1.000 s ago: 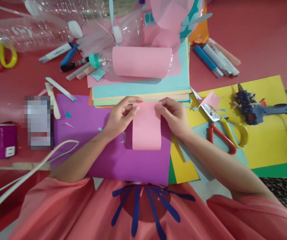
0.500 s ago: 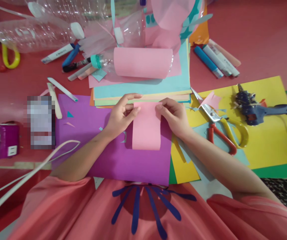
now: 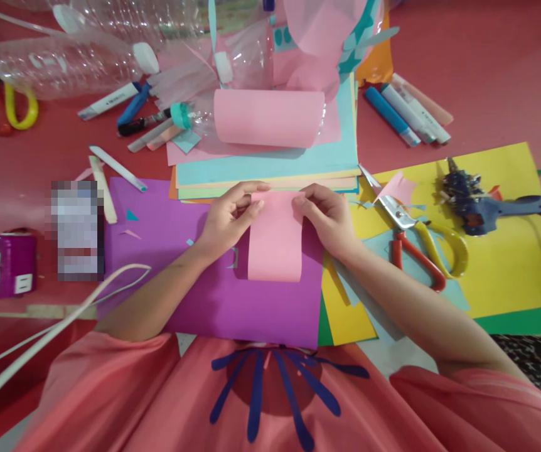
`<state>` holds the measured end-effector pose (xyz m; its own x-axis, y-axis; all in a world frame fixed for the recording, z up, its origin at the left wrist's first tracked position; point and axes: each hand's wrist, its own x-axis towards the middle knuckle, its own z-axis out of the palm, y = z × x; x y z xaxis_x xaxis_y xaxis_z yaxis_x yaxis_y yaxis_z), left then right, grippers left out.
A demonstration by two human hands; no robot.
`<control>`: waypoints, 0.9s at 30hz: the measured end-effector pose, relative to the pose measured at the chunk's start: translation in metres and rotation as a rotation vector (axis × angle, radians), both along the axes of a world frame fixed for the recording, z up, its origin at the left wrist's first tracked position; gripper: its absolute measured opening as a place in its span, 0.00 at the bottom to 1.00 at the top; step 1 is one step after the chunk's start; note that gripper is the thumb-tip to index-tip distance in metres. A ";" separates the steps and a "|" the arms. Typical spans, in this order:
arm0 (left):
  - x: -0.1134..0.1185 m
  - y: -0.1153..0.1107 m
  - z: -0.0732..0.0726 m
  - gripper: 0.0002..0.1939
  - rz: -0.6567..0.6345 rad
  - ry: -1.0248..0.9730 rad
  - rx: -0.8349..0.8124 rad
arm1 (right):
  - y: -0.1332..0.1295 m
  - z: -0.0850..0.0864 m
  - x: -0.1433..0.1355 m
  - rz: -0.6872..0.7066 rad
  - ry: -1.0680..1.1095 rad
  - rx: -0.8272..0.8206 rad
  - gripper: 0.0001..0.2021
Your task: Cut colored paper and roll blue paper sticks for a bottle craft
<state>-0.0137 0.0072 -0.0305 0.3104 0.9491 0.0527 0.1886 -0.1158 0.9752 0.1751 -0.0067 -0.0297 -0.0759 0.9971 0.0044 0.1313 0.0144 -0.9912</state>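
Observation:
A strip of pink paper (image 3: pixel 275 242) hangs between my hands, its lower end curving toward me above a purple sheet (image 3: pixel 195 295). My left hand (image 3: pixel 233 216) pinches the strip's upper left corner between thumb and fingers. At the upper right corner, my right hand (image 3: pixel 324 213) grips it the same way. Just beyond my hands lies a clear plastic bottle (image 3: pixel 202 119) with a green cap, wrapped in pink paper (image 3: pixel 270 118). It rests on a stack of coloured sheets (image 3: pixel 270 164). Small paper scraps lie on the purple sheet.
To the right, scissors (image 3: pixel 400 213) and a glue gun (image 3: pixel 475 204) lie on a yellow sheet (image 3: pixel 506 263). Markers (image 3: pixel 409 110) sit at the back right. Empty bottles (image 3: pixel 68 63) fill the back left. A phone (image 3: pixel 77 232) and a white cable (image 3: pixel 86 301) are at left.
Almost nothing differs. The pink strip has shifted very slightly left, and both hands keep their hold on its top corners.

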 end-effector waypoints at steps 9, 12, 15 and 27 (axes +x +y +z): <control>0.000 0.000 -0.001 0.09 0.019 0.044 0.037 | 0.000 -0.002 0.000 0.004 0.029 0.005 0.11; -0.001 0.000 0.000 0.09 0.012 0.030 0.048 | 0.000 -0.002 0.000 -0.001 0.042 0.008 0.11; -0.001 0.001 0.000 0.08 0.002 0.012 0.062 | 0.001 -0.002 0.000 0.006 0.033 -0.006 0.12; -0.001 -0.001 0.001 0.09 -0.016 0.008 0.025 | 0.001 -0.002 0.001 0.022 0.011 0.023 0.13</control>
